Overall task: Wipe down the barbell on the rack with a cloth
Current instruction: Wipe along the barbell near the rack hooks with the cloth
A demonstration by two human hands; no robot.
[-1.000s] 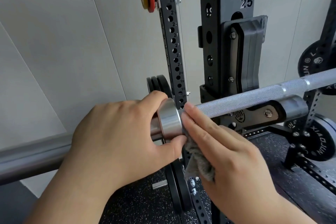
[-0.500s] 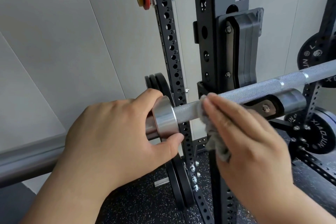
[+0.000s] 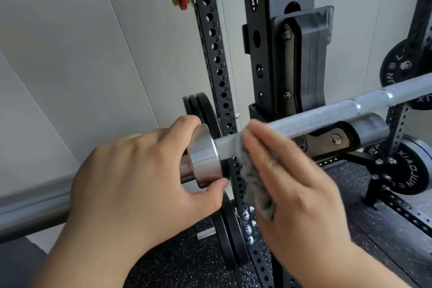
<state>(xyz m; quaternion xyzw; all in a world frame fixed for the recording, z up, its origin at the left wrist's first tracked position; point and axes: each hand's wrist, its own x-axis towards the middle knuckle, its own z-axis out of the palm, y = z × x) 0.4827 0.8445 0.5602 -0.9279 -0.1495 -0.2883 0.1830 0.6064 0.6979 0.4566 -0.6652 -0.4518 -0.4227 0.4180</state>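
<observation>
Head view: a barbell [image 3: 327, 114] lies across the hooks of a rack [image 3: 264, 30]. A grey cloth [image 3: 254, 184] is only pinned flat against the bar, so it may slip off and fall during a stroke. The right hand [image 3: 297, 184] presses it on with straight fingers, just beside the shiny collar [image 3: 203, 159]. The left hand [image 3: 140, 177] clasps the bar at that collar, thumb beneath.

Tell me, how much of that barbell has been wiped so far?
Done: nothing visibly marks a cleaned stretch, so I cannot tell. In hand: the right hand presses the grey cloth on the barbell shaft just beside the collar, while the left hand grips the sleeve. Left: probably the long shaft past the rack hook and the sleeve.
</observation>
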